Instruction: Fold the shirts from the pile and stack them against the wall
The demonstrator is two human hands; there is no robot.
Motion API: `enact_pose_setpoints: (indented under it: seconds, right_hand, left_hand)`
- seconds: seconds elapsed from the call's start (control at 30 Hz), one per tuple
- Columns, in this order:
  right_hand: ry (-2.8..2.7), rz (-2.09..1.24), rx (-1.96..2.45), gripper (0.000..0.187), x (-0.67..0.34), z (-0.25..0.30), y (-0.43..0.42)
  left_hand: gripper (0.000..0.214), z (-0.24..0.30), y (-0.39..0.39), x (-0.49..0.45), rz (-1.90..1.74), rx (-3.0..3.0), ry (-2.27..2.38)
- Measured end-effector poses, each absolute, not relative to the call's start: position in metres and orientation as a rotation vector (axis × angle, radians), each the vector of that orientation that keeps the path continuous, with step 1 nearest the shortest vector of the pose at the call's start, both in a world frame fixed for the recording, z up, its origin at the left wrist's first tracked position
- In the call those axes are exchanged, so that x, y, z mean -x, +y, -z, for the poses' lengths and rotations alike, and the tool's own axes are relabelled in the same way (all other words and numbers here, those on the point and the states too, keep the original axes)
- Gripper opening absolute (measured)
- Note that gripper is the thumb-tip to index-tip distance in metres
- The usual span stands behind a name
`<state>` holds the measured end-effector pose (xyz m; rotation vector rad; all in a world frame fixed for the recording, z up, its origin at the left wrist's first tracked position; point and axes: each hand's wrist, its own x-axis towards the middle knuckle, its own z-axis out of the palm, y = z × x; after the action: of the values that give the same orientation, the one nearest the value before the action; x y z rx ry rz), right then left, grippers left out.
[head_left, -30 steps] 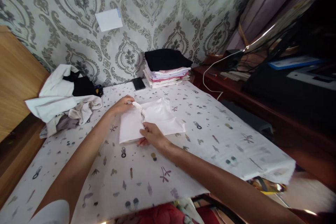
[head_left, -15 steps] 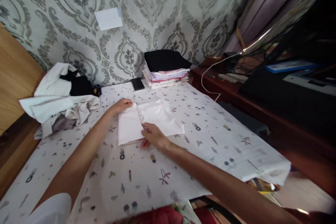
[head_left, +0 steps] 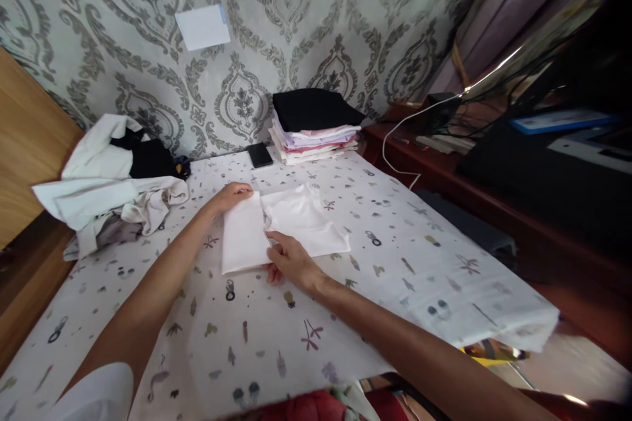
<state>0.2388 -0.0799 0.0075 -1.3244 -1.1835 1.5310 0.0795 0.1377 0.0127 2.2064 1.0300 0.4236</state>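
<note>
A white shirt [head_left: 244, 237] lies partly folded on the patterned tablecloth. Its left part is a smooth folded panel, while the right part spreads loosely with creases. At the far edge of that panel, my left hand [head_left: 232, 197] pinches the cloth between thumb and fingers. My right hand [head_left: 295, 264] grips the panel's near right corner, thumb on top and the other fingers curled low beside the cloth. Both hands rest close to the table surface.
A stack of folded clothes [head_left: 316, 125], black on top, stands by the wall. Left of it lies a black phone [head_left: 260, 155]. A heap of crumpled clothes [head_left: 108, 187] sits at the left. A white cable [head_left: 388, 148] hangs over the dark red furniture [head_left: 444, 174] on the right.
Both hands keep their hold on the shirt, almost unmoved. The folded panel looks slightly flatter. The view has shifted a little.
</note>
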Motion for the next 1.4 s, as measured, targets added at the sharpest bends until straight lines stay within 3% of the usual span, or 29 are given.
enact_pose_setpoints:
  seconds: [0.2,0.33,0.47,0.6,0.83,1.1,1.4]
  right_hand:
    - [-1.316,-1.477,1.473,0.046,-0.245,-0.02,-0.083]
    - [-1.792,-0.767,1.724,0.036,-0.248,-0.037,-0.087]
    - [-2.228,-0.329,1.494,0.035,-0.232,-0.035,-0.088]
    - [-2.544,-0.362,1.205,0.048,-0.222,-0.014,-0.091]
    - [-2.594,-0.393,1.194,0.053,-0.226,-0.003,-0.094]
    - [-2.581,-0.296,1.152,0.048,-0.226,-0.001,-0.097]
    - [-2.531,-0.247,1.061,0.036,-0.212,0.002,-0.094]
  left_hand:
    - [0.026,-0.015,0.119,-0.08,-0.51,-2.454,1.316]
    - [0.031,-0.023,0.091,-0.076,-0.679,-2.578,1.37]
    - [0.042,-0.019,0.067,-0.074,-0.575,-2.56,1.182]
    - [0.057,-0.001,0.062,-0.071,-0.232,-2.557,1.135]
    - [0.068,0.012,0.1,-0.064,-0.124,-2.515,1.197]
    - [0.06,-0.003,0.141,-0.032,-0.613,-2.07,1.16]
    - [0.029,-0.012,0.125,0.007,-0.529,-2.041,1.131]
